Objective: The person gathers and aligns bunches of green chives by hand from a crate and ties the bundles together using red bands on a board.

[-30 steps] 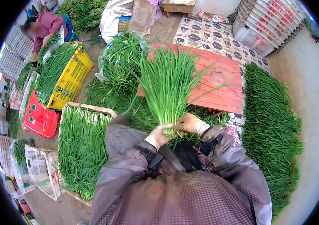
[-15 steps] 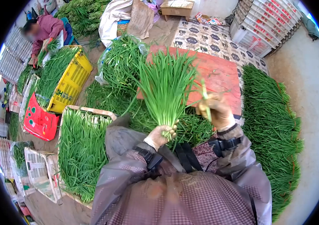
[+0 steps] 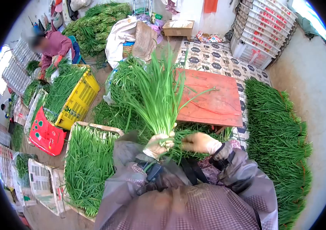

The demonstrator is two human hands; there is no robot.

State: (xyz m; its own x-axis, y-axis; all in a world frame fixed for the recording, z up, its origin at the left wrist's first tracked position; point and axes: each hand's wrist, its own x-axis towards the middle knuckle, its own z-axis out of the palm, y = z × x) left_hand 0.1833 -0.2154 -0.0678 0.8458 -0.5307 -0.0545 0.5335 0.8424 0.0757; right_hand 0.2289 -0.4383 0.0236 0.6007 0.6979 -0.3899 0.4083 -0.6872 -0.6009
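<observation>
A bunch of long green chives (image 3: 157, 101) stands upright in front of me, its leaves fanning out at the top. My gloved left hand (image 3: 159, 145) is wrapped round the pale stem ends. To the right of those stems, my gloved right hand (image 3: 199, 143) has its fingertips close beside the bunch; motion smears the fingers, and I cannot tell what is in them. A stray leaf arches from the bunch over the red board (image 3: 209, 99). Loose greens (image 3: 121, 111) lie in a heap behind and below my hands.
At my left stands a crate (image 3: 79, 124) of chives, with a yellow crate (image 3: 79, 97) beyond it. Another person (image 3: 57, 46) works behind that. Tied chives (image 3: 278, 153) line the right wall. White crates (image 3: 262, 34) are stacked at the back right.
My right hand has come down and left, from above the red board's front edge to beside the stems. The pale stalk it held no longer shows. The bunch tilts slightly left.
</observation>
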